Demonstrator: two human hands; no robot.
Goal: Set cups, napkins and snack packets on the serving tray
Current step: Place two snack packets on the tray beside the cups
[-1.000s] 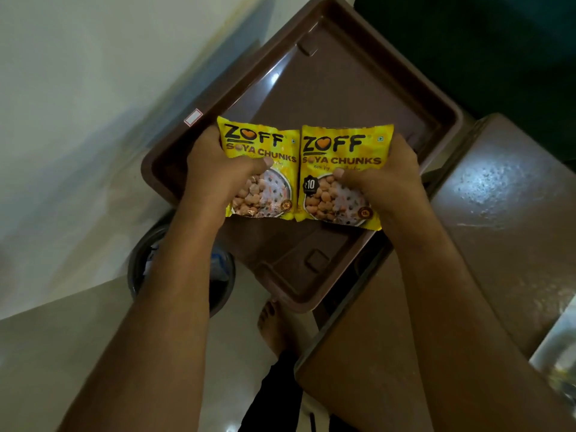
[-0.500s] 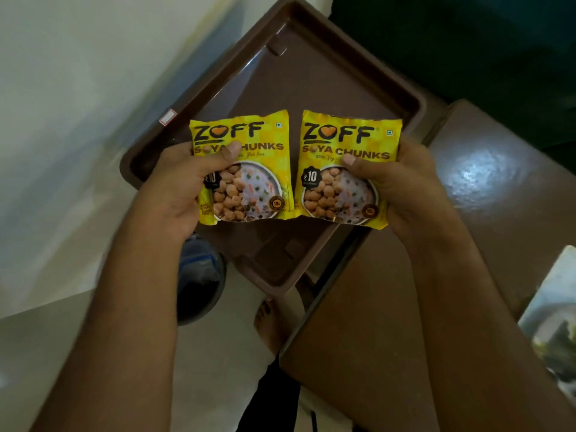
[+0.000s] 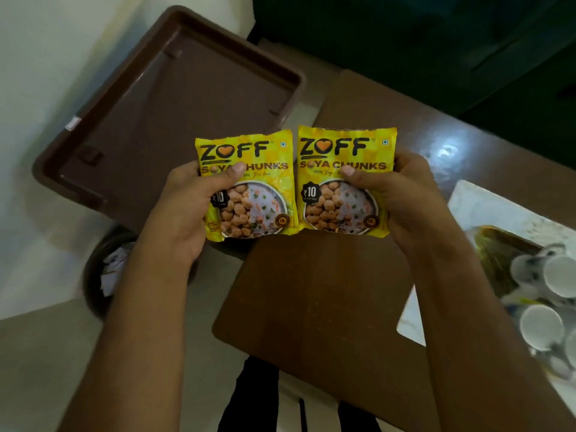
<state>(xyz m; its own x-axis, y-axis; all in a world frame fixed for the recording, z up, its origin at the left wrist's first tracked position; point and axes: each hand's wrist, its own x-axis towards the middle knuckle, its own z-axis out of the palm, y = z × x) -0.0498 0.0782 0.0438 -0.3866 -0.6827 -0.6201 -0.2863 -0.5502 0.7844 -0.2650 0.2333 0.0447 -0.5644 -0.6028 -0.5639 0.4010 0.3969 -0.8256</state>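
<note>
1. Two yellow snack packets are held up side by side, their inner edges just touching or nearly so, printed fronts facing the camera.
2. The left hand (image 3: pixel 184 213) is closed on the left packet (image 3: pixel 249 188), thumb across its front and fingers hidden behind it.
3. The right hand (image 3: pixel 411 201) is closed the same way on the right packet (image 3: pixel 344 182), thumb pressed on the printed name.
4. Both packets are off any surface: the left one hangs over the near right corner of the brown tray (image 3: pixel 174 98), the right one over the brown table (image 3: pixel 311 307) beside it.
5. The tray looks bare; no cup, napkin or packet shows on its floor.
6. White cups (image 3: pixel 558 282) lie tumbled together at the far right edge of the view, on what seems to be another tray, well apart from the brown one. I cannot spot napkins.
7. My reading: the snack-packet step is in hand and not yet finished, so the task is at an early stage.
8. The next move likely calls for carrying both hands left and forward over the tray floor, lowering the packets flat and letting go, leaving room for cups and napkins.
9. A dark bin (image 3: pixel 103 275) sits on the floor below the tray's near edge, and that edge seems to overhang it, so a careless drop there could miss.
</note>
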